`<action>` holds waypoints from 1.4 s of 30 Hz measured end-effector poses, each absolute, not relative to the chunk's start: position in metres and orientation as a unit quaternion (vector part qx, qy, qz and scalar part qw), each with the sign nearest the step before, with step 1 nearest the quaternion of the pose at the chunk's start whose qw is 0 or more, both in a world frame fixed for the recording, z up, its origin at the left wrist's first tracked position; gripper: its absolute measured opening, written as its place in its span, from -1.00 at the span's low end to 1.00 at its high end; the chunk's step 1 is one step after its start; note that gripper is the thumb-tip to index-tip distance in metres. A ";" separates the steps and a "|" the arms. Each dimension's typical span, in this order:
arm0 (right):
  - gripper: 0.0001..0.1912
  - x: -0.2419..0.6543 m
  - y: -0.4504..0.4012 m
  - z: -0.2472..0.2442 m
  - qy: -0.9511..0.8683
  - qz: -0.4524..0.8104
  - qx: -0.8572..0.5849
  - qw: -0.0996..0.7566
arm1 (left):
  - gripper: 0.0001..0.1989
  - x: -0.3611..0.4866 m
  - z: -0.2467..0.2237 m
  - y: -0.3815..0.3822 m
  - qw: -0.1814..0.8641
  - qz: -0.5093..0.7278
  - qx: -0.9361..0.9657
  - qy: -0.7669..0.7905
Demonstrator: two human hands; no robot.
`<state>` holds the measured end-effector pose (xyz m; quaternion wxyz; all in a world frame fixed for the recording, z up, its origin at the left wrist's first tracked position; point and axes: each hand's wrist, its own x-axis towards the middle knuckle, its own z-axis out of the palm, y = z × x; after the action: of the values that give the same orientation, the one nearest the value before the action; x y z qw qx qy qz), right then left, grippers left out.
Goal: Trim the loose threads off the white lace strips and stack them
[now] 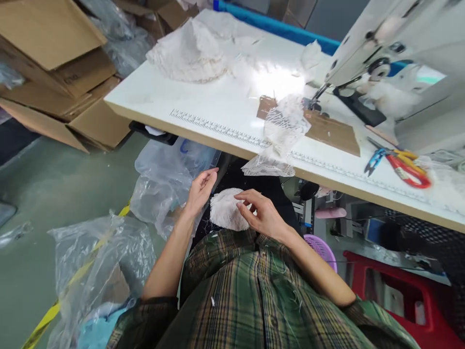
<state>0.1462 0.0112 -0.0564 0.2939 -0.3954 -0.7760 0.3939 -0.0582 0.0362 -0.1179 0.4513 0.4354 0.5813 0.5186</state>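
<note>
A round white lace piece (228,209) lies on my lap, between my hands. My left hand (202,188) is raised to the left of it, fingers extended and holding nothing. At the right edge of the piece is my right hand (259,211), its fingers apart and slightly curled over the lace, with no grip on it visible. Above them, another strip of white lace (283,131) runs from the sewing machine's presser foot (315,103) and hangs over the table's front edge. Brown card (332,132) lies beneath that strip.
The white table (152,92) carries a heap of white lace (192,53), the sewing machine (403,43), red-handled scissors (407,174) and blue snips (376,159). Cardboard boxes (90,116) and plastic bags (134,247) are at left; a red stool (407,291) stands at lower right.
</note>
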 end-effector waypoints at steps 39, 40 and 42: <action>-0.75 0.193 -0.014 -0.055 -0.649 0.472 -0.506 0.316 | -0.48 -0.005 -0.060 -0.058 0.486 0.203 0.640 0.560; -0.71 0.186 -0.013 -0.059 -0.652 0.465 -0.527 0.284 | -0.50 -0.001 -0.060 -0.060 0.445 0.180 0.675 0.560; -0.69 0.179 -0.009 -0.065 -0.656 0.440 -0.562 0.244 | -0.55 0.008 -0.059 -0.063 0.375 0.135 0.735 0.549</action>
<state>0.1787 -0.0087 -0.0648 0.2439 -0.5621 -0.6565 0.4400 0.0083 -0.0634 -0.0593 0.3750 0.7350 0.5485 0.1350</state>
